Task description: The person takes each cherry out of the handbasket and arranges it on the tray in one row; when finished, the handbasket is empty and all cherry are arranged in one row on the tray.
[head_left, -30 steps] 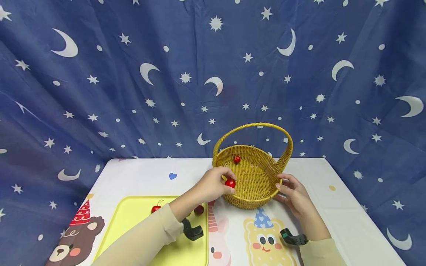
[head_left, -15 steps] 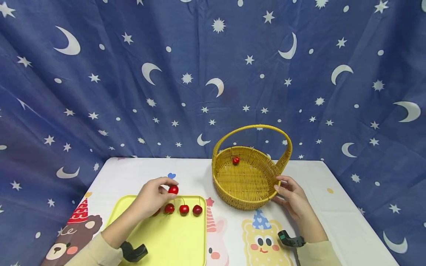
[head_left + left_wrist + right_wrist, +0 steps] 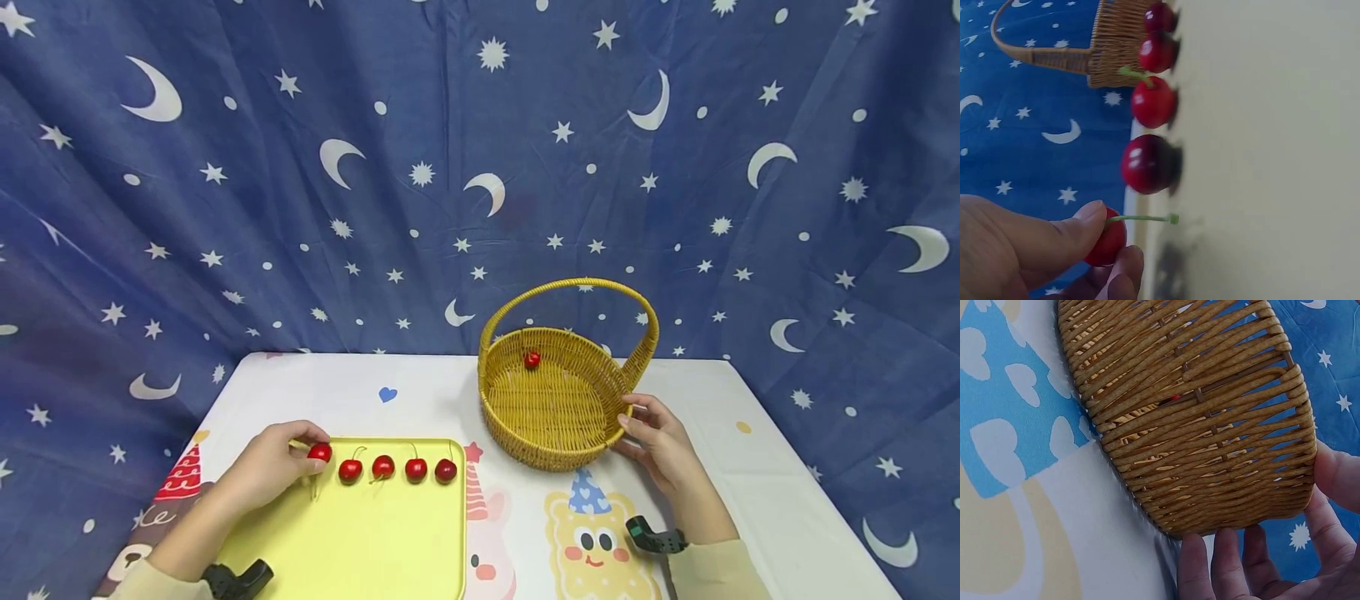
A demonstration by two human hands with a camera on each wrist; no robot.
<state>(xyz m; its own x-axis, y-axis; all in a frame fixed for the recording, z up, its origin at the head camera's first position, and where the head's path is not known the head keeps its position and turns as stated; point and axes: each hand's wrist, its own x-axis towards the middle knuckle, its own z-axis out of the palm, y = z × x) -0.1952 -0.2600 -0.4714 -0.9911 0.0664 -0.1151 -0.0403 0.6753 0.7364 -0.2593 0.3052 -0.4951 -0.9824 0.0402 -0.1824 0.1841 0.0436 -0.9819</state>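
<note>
Between thumb and fingers, my left hand [image 3: 273,467] pinches a red cherry [image 3: 320,452] at the back left of the yellow tray [image 3: 360,542]. In the left wrist view this cherry [image 3: 1109,239] has a green stem pointing over the tray. To its right several more cherries [image 3: 382,467] lie in a row along the tray's back edge. My right hand [image 3: 663,442] grips the right rim of the woven basket [image 3: 555,454], thumb at the rim and fingers against the outer wall [image 3: 1210,437]. One cherry [image 3: 532,359] lies inside the basket, near its back wall.
A white cloth with cartoon prints [image 3: 592,542] covers the table. The basket's tall handle [image 3: 570,284] arches over its opening. A blue curtain with moons and stars [image 3: 420,250] hangs behind the table.
My left hand, holding a cherry, has moved left from the basket to the tray's back left. The row of cherries is now uncovered. My right hand stays on the basket rim.
</note>
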